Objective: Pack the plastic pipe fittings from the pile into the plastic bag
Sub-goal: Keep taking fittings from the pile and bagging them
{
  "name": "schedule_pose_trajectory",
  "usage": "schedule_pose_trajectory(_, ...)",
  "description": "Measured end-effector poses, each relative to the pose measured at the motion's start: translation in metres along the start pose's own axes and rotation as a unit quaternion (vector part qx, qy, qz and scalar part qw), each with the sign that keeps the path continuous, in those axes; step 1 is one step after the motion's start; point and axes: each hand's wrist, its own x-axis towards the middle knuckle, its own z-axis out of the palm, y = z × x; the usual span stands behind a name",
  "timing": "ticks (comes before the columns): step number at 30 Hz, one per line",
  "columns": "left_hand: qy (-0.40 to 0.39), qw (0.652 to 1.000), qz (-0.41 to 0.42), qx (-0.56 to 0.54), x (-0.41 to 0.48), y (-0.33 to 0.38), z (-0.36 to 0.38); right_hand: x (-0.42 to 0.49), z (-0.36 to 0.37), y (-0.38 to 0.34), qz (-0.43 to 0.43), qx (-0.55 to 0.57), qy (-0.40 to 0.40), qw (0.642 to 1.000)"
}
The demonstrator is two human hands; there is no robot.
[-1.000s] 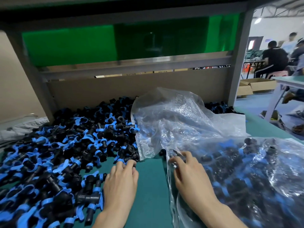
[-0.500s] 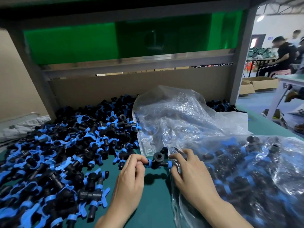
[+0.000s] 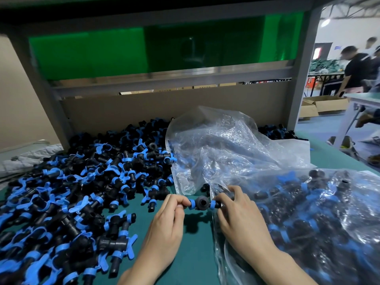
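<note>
Left hand (image 3: 164, 227): a black plastic tee fitting with blue collars (image 3: 202, 203) is pinched at its left end.
Right hand (image 3: 240, 219): the mouth of a clear plastic bag (image 3: 308, 223) is gripped, beside the fitting's right end.
Fitting: held above the green tabletop (image 3: 195, 254).
Pile of black-and-blue fittings (image 3: 82, 192): heaped on the left.
Bag: partly filled, on the right.

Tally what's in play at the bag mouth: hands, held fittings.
Hands: 2 (left hand, right hand)
Held fitting: 1
Total: 3
Fittings in the pile and bag: too many to count.
</note>
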Motion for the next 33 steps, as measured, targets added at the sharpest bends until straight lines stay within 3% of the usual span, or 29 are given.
schedule_pose_trajectory(33, -0.024, 0.999, -0.006, 0.027, -0.0024, -0.0023, 0.0012, 0.0005, 0.0005, 0.0010, 0.007, 0.014, 0.016, 1.000)
